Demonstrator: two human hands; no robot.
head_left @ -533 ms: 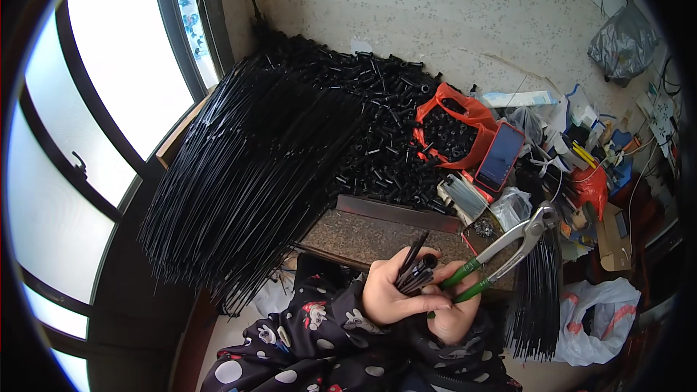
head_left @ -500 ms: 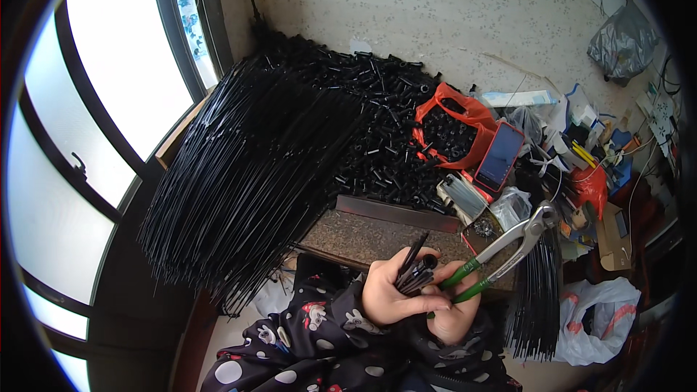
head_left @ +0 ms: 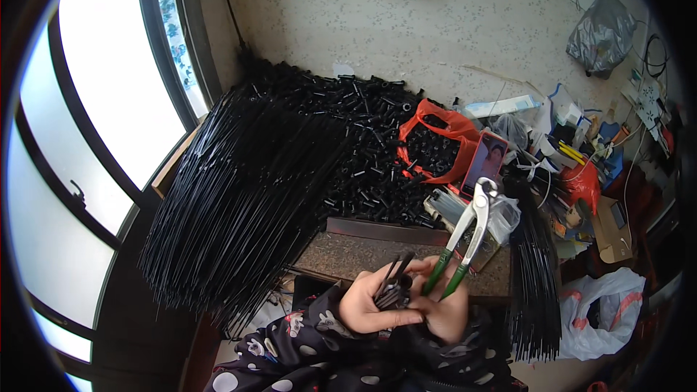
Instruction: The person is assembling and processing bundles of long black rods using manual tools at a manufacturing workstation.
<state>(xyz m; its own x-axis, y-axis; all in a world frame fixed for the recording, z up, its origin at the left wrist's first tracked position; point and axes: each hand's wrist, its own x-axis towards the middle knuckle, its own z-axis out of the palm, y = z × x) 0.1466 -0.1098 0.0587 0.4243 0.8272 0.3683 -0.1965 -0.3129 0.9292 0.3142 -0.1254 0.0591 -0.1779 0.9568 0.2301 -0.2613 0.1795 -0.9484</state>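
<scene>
My left hand (head_left: 363, 303) is closed around several short black tube pieces (head_left: 393, 293), their ends poking up past its fingers. Close against it, my right hand (head_left: 449, 317) grips green-handled end-cutting pincers (head_left: 475, 212). The pincers' handles are apart and the metal head points up and away from me. Both hands are just in front of the brown speckled tabletop (head_left: 348, 255). Parts of the fingers and of the held pieces overlap, so I cannot tell exactly where the hands touch.
A large sheaf of long black rods (head_left: 239, 203) overhangs the table's left. Small black fittings (head_left: 363, 156) lie heaped behind a dark bar (head_left: 388, 232). A red bag (head_left: 459, 128), phone (head_left: 483, 162) and black strand bundle (head_left: 536, 290) are at right, near a white bag (head_left: 617, 327).
The pincers have swung more upright, their head moving left. My view has shifted slightly, and the phone screen shows a different picture. My left hand keeps its hold on the tube pieces.
</scene>
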